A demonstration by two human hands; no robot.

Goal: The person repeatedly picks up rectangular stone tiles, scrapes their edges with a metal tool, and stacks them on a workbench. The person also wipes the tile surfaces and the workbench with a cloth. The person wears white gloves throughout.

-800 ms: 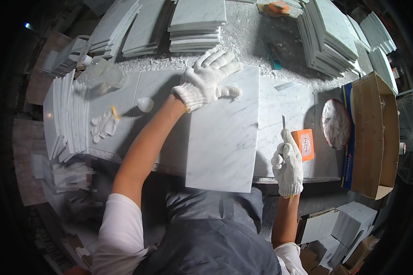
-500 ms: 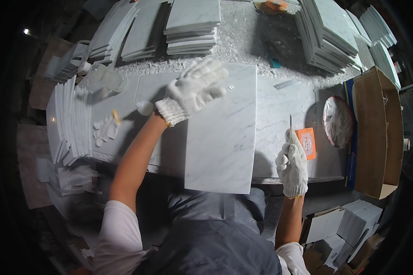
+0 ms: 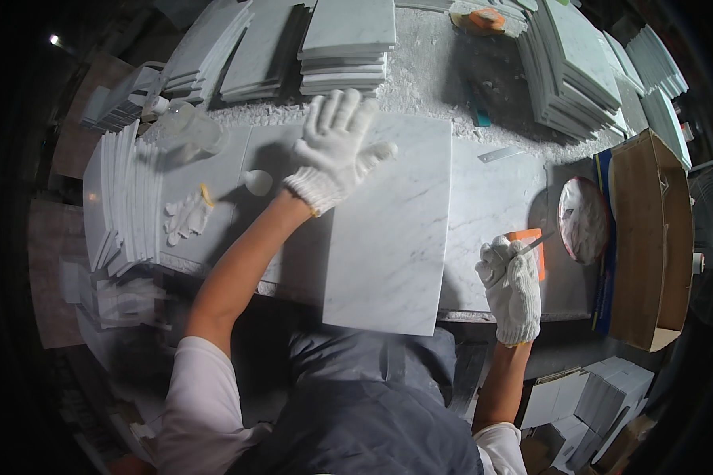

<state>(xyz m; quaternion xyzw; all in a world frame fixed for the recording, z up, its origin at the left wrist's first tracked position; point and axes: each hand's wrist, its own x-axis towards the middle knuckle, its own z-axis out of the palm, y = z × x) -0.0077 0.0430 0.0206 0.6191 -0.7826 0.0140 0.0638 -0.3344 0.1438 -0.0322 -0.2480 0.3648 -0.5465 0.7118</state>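
Note:
A white marble tile [image 3: 388, 245] with grey veins lies on the bench, its near end jutting past the front edge. My left hand [image 3: 337, 146], in a white knitted glove, is open with fingers spread over the tile's far left part; whether it presses on it I cannot tell. My right hand [image 3: 510, 289], also gloved, is closed around a tool with a thin metal blade [image 3: 537, 241]; its handle is hidden in the fist. The blade points up and to the right. Just behind that hand sits a small orange box [image 3: 540, 265], partly covered by it.
Stacks of marble tiles [image 3: 348, 36] stand at the back, with another stack [image 3: 566, 71] at the back right. Upright tiles [image 3: 123, 202] line the left. A spare glove [image 3: 188, 215], a round dish [image 3: 583, 220] of whitish material and an open cardboard box [image 3: 650, 237] are also around.
My left hand has turned, its fingers now pointing away from me and spread. The blade in my right hand has tipped from upright to the right. The view has shifted slightly.

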